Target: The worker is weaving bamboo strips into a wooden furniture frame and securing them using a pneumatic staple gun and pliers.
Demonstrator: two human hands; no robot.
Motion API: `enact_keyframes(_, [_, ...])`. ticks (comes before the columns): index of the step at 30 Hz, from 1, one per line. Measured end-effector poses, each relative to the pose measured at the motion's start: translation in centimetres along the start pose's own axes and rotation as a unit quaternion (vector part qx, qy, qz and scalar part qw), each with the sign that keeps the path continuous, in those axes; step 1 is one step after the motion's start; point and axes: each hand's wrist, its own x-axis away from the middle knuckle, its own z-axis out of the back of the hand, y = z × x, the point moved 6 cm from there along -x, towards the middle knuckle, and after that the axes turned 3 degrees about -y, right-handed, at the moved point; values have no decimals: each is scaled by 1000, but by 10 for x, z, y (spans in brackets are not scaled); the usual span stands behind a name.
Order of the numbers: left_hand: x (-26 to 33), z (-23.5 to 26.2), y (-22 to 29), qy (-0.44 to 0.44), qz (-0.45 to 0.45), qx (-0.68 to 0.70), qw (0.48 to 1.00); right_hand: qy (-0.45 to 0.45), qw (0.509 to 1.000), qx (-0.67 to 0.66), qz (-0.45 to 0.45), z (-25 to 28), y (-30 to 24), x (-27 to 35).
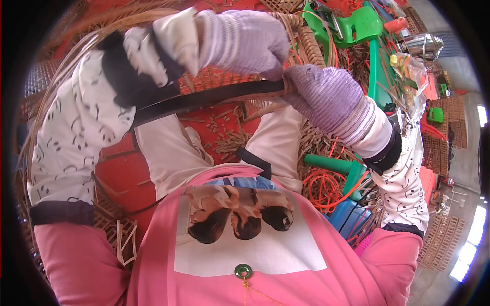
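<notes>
My left hand (252,43), in a lavender knitted glove, reaches across the upper middle with its fingers curled down; what they hold is hidden. My right hand (324,94), gloved alike, is closed beside the left fingertips, at the brown end of a long dark curved strip (214,99). The strip runs left beneath my left forearm. Around and below the hands shows brown open wickerwork (217,77). A thick wrapped wicker piece (309,45) rises just beyond my right hand. Thin pale canes (109,25) arc over my left sleeve.
Cane offcuts (232,140) litter the red floor (122,176) between my legs. To the right are a green plastic seat (357,25), tangled orange cord (321,188) and a blue box (349,217). Stacked wicker baskets (444,239) stand at the far right.
</notes>
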Motion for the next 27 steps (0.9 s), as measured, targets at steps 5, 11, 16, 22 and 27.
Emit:
enact_keyframes(5, [22, 2, 36, 129, -81, -92, 984, 58, 994, -87, 19, 11, 0, 1])
enact_keyframes(11, [41, -12, 47, 80, 43, -250, 964, 68, 978, -199, 10, 10, 5, 0])
enact_keyframes(16, [54, -29, 75, 89, 15, -312, 946, 82, 965, -250, 19, 15, 6, 11])
enact_keyframes(22, [64, -34, 80, 283, 41, -202, 937, 101, 968, -229, 23, 22, 3, 16])
enact_keyframes(27, [62, -42, 77, 393, 52, -164, 903, 66, 973, -221, 15, 15, 6, 17])
